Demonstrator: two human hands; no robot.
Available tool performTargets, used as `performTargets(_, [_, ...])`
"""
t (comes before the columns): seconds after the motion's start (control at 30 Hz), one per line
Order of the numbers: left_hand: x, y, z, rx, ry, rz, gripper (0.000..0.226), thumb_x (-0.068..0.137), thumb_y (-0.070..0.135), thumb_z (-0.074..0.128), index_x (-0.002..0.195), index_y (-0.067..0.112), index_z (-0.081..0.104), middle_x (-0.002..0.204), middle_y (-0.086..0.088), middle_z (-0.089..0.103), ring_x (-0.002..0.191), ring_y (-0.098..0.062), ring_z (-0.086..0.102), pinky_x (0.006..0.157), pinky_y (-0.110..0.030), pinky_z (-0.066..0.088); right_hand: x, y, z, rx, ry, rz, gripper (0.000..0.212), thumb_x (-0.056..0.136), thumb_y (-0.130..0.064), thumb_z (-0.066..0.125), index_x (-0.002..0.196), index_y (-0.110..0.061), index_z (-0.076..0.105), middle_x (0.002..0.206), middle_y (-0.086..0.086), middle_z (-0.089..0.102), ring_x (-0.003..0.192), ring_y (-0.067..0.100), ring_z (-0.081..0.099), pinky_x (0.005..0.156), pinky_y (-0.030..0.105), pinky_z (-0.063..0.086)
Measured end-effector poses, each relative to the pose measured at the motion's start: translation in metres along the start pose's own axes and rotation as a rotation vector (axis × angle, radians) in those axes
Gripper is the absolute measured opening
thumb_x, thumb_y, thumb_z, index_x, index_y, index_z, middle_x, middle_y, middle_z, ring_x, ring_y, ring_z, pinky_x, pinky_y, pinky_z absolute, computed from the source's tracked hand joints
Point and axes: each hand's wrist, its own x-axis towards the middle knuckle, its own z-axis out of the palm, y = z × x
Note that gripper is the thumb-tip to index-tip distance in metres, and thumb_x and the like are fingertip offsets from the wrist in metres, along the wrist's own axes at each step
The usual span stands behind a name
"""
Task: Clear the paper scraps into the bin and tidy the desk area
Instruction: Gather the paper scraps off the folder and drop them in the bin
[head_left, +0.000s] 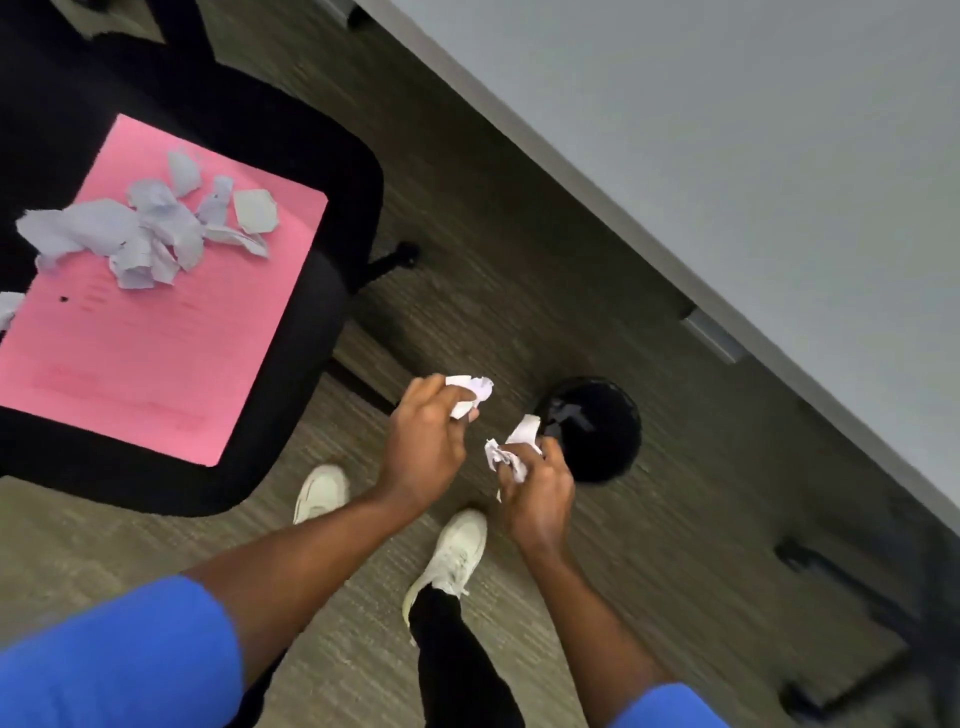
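My left hand (423, 436) is closed around a crumpled white paper scrap (467, 395), held above the carpet. My right hand (537, 488) grips another bunch of white paper scraps (511, 449) just left of the round black bin (597, 428), which stands on the floor beside the desk. A pile of several more torn pale scraps (145, 228) lies on a pink sheet (150, 338) that rests on the black chair seat (291, 374) at the left.
The grey desk top (753, 130) runs diagonally across the upper right, its edge above the bin. A chair caster (405, 254) sticks out behind the seat. My white shoes (452, 556) stand on the carpet. A dark chair base (852, 597) sits at lower right.
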Motion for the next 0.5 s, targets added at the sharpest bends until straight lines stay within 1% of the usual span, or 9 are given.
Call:
performTargets(0.03, [-0.001, 0.005, 0.017, 0.001, -0.034, 0.005, 0.015, 0.095, 0.004, 0.073, 0.108, 0.007, 0.079, 0.104, -0.007, 0.072, 0.101, -0.029, 0.066, 0.088, -0.04, 0.056, 0.004, 0.016, -0.006, -0.026, 0.01, 0.046, 0.022, 0.084, -0.01, 0.082, 0.105, -0.018, 0.082, 0.1, 0.007, 0.069, 0.083, 0.024, 0.069, 0.074, 0.03, 0.05])
performTargets(0.1, [-0.001, 0.016, 0.05, 0.012, -0.105, 0.008, 0.015, 0.095, 0.005, 0.073, 0.108, 0.009, 0.08, 0.107, -0.007, 0.072, 0.103, -0.028, 0.065, 0.091, -0.041, 0.056, 0.014, 0.047, -0.018, -0.076, 0.04, 0.119, 0.016, 0.082, -0.009, 0.085, 0.098, -0.012, 0.084, 0.095, 0.017, 0.077, 0.08, 0.035, 0.073, 0.066, 0.027, 0.043])
performTargets(0.13, [0.0, 0.021, 0.066, 0.014, -0.15, -0.003, 0.016, 0.095, 0.005, 0.072, 0.109, 0.009, 0.08, 0.109, -0.008, 0.073, 0.106, -0.029, 0.065, 0.093, -0.042, 0.055, 0.02, 0.062, -0.024, -0.078, 0.068, 0.146, 0.016, 0.08, -0.007, 0.086, 0.095, -0.007, 0.083, 0.096, 0.02, 0.078, 0.079, 0.036, 0.075, 0.064, 0.026, 0.044])
performTargets(0.17, [0.0, 0.025, 0.082, 0.019, -0.202, -0.018, 0.019, 0.095, 0.005, 0.071, 0.111, 0.008, 0.08, 0.112, -0.01, 0.073, 0.11, -0.031, 0.066, 0.097, -0.042, 0.055, 0.026, 0.076, -0.029, -0.064, 0.096, 0.162, 0.015, 0.08, -0.006, 0.086, 0.096, -0.005, 0.083, 0.101, 0.021, 0.078, 0.081, 0.037, 0.076, 0.066, 0.028, 0.051])
performTargets(0.2, [0.001, 0.03, 0.098, 0.032, -0.253, -0.026, 0.024, 0.095, 0.004, 0.069, 0.116, 0.008, 0.079, 0.117, -0.012, 0.074, 0.115, -0.032, 0.066, 0.103, -0.041, 0.053, 0.034, 0.09, -0.034, -0.045, 0.101, 0.18, 0.015, 0.084, -0.008, 0.084, 0.099, -0.006, 0.083, 0.109, 0.021, 0.077, 0.087, 0.037, 0.077, 0.072, 0.031, 0.055])
performTargets(0.27, [0.005, 0.038, 0.128, 0.039, -0.342, -0.018, 0.036, 0.093, 0.003, 0.065, 0.125, 0.01, 0.077, 0.128, -0.012, 0.074, 0.125, -0.03, 0.066, 0.112, -0.036, 0.048, 0.049, 0.114, -0.042, -0.074, 0.1, 0.215, 0.017, 0.09, -0.019, 0.08, 0.103, -0.01, 0.084, 0.117, 0.02, 0.075, 0.095, 0.038, 0.075, 0.08, 0.036, 0.055])
performTargets(0.37, [0.016, 0.048, 0.172, 0.027, -0.405, -0.002, 0.031, 0.098, 0.009, 0.065, 0.126, 0.008, 0.077, 0.131, -0.013, 0.076, 0.126, -0.031, 0.069, 0.111, -0.037, 0.049, 0.068, 0.148, -0.046, -0.085, 0.177, 0.169, 0.013, 0.084, -0.012, 0.084, 0.095, -0.005, 0.083, 0.112, 0.027, 0.074, 0.089, 0.045, 0.074, 0.077, 0.041, 0.054])
performTargets(0.43, [0.024, 0.049, 0.2, 0.07, -0.452, -0.007, 0.031, 0.102, 0.019, 0.062, 0.129, 0.012, 0.076, 0.136, -0.011, 0.075, 0.127, -0.031, 0.069, 0.109, -0.038, 0.049, 0.078, 0.165, -0.046, -0.088, 0.217, 0.11, 0.009, 0.083, -0.006, 0.085, 0.091, -0.003, 0.082, 0.104, 0.028, 0.075, 0.086, 0.044, 0.073, 0.075, 0.039, 0.051])
performTargets(0.5, [0.031, 0.045, 0.226, 0.116, -0.483, -0.033, 0.033, 0.103, 0.023, 0.061, 0.133, 0.016, 0.074, 0.139, -0.01, 0.073, 0.128, -0.032, 0.069, 0.108, -0.04, 0.049, 0.09, 0.179, -0.042, -0.069, 0.245, 0.118, 0.01, 0.082, -0.008, 0.086, 0.089, -0.004, 0.082, 0.097, 0.024, 0.075, 0.085, 0.041, 0.073, 0.071, 0.036, 0.05])
